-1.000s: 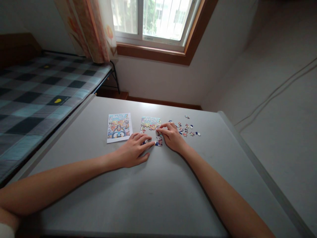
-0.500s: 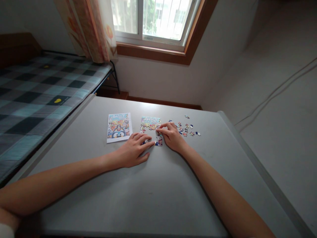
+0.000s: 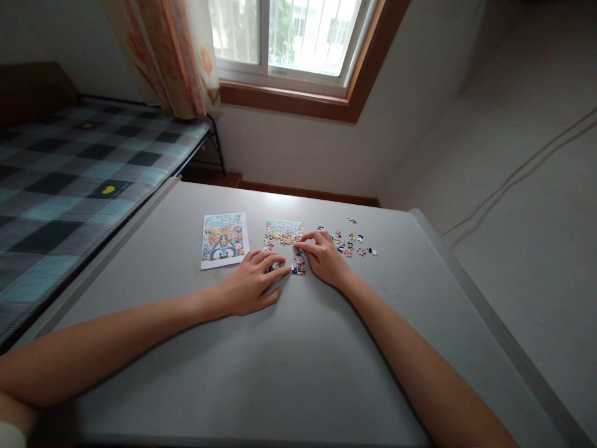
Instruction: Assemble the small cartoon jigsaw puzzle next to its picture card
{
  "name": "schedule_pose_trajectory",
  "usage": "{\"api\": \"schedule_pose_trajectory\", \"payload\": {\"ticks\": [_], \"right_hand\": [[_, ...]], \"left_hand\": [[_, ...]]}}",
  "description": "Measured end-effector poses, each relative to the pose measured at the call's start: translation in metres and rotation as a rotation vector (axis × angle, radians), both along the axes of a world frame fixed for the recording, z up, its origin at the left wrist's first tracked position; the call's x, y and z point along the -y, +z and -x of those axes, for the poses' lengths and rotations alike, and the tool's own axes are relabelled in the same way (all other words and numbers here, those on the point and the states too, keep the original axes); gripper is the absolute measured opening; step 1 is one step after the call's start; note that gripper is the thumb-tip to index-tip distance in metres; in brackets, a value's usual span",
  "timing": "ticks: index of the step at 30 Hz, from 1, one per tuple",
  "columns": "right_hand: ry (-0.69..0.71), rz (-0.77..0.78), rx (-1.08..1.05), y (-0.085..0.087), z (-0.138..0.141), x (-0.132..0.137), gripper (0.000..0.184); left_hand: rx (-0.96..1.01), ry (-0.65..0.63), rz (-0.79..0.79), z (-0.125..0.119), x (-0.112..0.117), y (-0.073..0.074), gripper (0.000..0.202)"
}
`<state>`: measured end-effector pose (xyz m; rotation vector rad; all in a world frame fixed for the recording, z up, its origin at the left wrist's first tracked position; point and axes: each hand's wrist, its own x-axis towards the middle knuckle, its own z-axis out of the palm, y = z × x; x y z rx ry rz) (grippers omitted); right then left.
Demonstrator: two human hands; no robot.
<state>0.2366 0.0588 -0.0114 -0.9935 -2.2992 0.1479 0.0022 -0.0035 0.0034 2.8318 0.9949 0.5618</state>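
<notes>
A partly built jigsaw puzzle (image 3: 283, 234) lies on the grey table (image 3: 289, 348). My left hand (image 3: 249, 286) rests flat on the table with fingers stretched over the puzzle's lower left part. My right hand (image 3: 324, 256) sits at the puzzle's right edge, thumb and forefinger pinched together on a small piece I can barely make out. Several loose puzzle pieces (image 3: 349, 244) are scattered just right of that hand. A colourful reference picture (image 3: 224, 239) lies to the left of the puzzle.
A bed with a checked cover (image 3: 69, 180) runs along the table's left side. A window (image 3: 284, 37) and curtain (image 3: 163, 56) are at the back. The wall stands close on the right.
</notes>
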Motion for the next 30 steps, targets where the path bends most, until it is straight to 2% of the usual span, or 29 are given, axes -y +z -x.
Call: {"api": "schedule_pose_trajectory", "payload": {"ticks": [30], "right_hand": [[0.008, 0.001, 0.002, -0.0004, -0.0004, -0.0008, 0.031]], "left_hand": [[-0.015, 0.000, 0.012, 0.0000, 0.0004, 0.0014, 0.043]]}}
